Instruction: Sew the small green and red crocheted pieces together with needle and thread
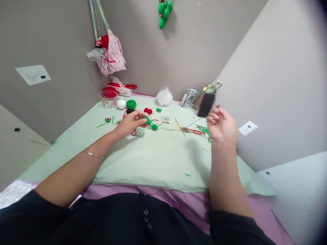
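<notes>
My left hand (133, 121) is over the middle of the table, thumb and fingers pinched on a small green crocheted piece (147, 120). Just right of it lies a small green ball (154, 127), with loose green and red yarn ends around. My right hand (221, 125) is raised at the right, its fingers curled together; whatever they hold, if anything, is too small to make out. A thin thread runs across the table between the two hands. Orange-handled thread snips (195, 131) and a yellow tool (178, 126) lie between them.
Along the back stand a clear tub (108, 102), a green yarn ball (131, 104), white stuffing (164, 97), a pen cup (189, 98), a phone (206, 105) and a green bottle (209, 89). Green yarn scraps (203, 129) lie near my right hand. A pink bag (114, 54) hangs on the wall.
</notes>
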`<state>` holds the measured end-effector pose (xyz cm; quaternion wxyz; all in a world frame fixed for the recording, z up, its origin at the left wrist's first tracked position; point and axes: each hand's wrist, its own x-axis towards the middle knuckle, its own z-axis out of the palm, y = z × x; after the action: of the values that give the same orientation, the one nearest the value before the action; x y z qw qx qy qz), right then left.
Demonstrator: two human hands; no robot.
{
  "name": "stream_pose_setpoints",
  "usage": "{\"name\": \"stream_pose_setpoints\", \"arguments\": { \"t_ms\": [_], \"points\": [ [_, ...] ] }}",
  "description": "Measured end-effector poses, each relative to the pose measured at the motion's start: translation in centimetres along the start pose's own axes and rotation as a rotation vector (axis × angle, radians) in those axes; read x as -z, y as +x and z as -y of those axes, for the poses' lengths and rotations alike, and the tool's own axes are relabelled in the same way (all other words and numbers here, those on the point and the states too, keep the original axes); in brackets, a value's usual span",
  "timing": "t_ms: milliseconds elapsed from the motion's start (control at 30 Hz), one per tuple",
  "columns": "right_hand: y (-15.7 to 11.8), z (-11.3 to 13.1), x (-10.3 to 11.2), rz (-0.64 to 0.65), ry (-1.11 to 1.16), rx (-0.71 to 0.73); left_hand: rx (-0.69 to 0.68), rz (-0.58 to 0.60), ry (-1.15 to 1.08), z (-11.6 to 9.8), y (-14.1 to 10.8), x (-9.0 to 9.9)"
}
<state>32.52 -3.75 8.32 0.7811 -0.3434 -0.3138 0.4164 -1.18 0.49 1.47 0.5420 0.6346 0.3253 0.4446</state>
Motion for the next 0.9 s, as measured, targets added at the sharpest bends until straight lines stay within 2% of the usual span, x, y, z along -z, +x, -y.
{"name": "stream_pose_setpoints", "arguments": {
  "t_ms": [67,167,267,333,400,467,567,633,700,900],
  "points": [
    [-0.1,-0.1,-0.1,0.008,-0.003,0.020,0.007,0.008,-0.020,-0.2,0.0,0.1],
    [-0.4,0.6,-0.1,-0.033,0.035,0.178,0.018,-0.008,0.059,0.1,0.2,0.9],
    [-0.6,2.0,0.2,-0.137,0.073,0.328,0.009,-0.122,0.293,1.0,0.6,2.0],
    [-0.7,2.8,0.5,-0.204,0.088,0.385,-0.055,-0.227,0.482,1.6,1.0,2.7],
    [-0.7,3.4,0.9,-0.236,0.100,0.435,-0.108,-0.272,0.587,2.1,1.2,3.0],
    [-0.5,3.7,1.2,-0.248,0.096,0.473,-0.116,-0.261,0.560,2.2,1.2,3.0],
    [-0.4,2.9,0.9,-0.235,0.055,0.451,-0.082,-0.195,0.372,1.6,0.9,2.3],
    [-0.5,1.6,0.1,-0.177,0.003,0.371,-0.045,-0.116,0.263,0.9,0.6,1.7],
    [-1.1,-0.3,-1.0,-0.056,-0.093,0.256,-0.043,-0.036,0.182,0.3,0.2,0.9],
    [-4.9,-6.6,-4.0,0.420,-0.438,-0.008,-0.094,0.071,0.128,-0.5,-1.0,-1.4]
  ]
}}
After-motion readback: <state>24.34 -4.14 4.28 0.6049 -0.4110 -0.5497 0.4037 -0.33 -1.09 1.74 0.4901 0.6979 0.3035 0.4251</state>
